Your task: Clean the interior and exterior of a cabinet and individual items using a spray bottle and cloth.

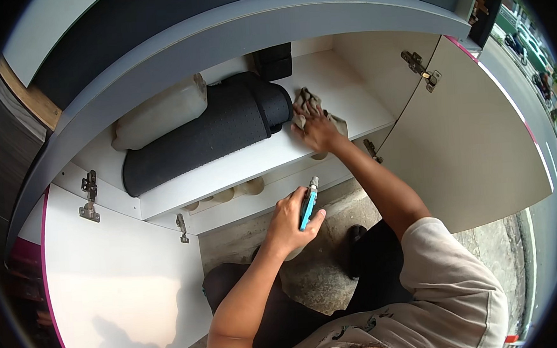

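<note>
My left hand [288,221] grips a spray bottle with a blue trigger head [308,204] and a pale nozzle, held in front of the cabinet; most of the bottle is hidden under the hand. Inside the open cabinet, my right hand [318,131] presses a crumpled beige cloth [308,101] onto the white shelf [350,93]. Just left of the cloth lies a rolled black mat [204,130] with a dotted surface. Behind the mat rests a whitish plastic container [164,111] on its side.
A black box-like object [273,62] sits at the shelf's back. The left door [121,269] and right door [468,143] stand swung out on metal hinges. Below the shelf, several round beige objects [253,186] show. A grey countertop edge [250,25] overhangs; a road [517,92] lies far right.
</note>
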The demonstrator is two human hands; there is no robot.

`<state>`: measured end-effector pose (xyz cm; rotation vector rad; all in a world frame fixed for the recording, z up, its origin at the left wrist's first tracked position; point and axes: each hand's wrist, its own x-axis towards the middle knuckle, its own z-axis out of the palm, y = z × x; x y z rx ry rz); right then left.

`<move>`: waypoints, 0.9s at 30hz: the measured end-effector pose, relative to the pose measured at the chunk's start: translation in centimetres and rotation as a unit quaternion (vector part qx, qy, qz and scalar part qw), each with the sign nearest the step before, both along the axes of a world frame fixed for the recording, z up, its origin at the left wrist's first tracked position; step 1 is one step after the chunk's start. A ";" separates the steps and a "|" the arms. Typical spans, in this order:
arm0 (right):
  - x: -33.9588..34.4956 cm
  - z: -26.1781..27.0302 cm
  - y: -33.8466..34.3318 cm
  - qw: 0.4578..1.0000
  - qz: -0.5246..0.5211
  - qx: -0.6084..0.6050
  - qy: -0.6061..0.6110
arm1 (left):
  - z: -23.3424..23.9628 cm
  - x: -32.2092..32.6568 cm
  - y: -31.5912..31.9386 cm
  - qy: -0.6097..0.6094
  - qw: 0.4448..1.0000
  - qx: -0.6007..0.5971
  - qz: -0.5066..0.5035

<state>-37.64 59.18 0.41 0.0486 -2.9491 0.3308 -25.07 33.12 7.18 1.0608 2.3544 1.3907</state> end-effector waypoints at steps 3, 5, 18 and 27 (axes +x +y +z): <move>8.1 0.5 -1.1 0.989 0.125 -0.052 0.058 | -0.9 -1.0 0.1 -0.024 0.996 -0.074 -0.049; 12.5 3.4 -1.9 0.986 0.148 -0.074 -0.004 | -2.7 -0.6 -0.2 -0.005 0.994 -0.080 -0.076; 11.6 2.7 2.1 0.633 -0.182 -0.752 0.016 | -25.1 6.9 -1.7 -0.064 0.972 -0.158 -0.164; 12.5 2.6 5.5 0.591 -0.126 -0.791 0.092 | -35.8 16.5 -1.3 -0.094 0.987 -0.122 0.034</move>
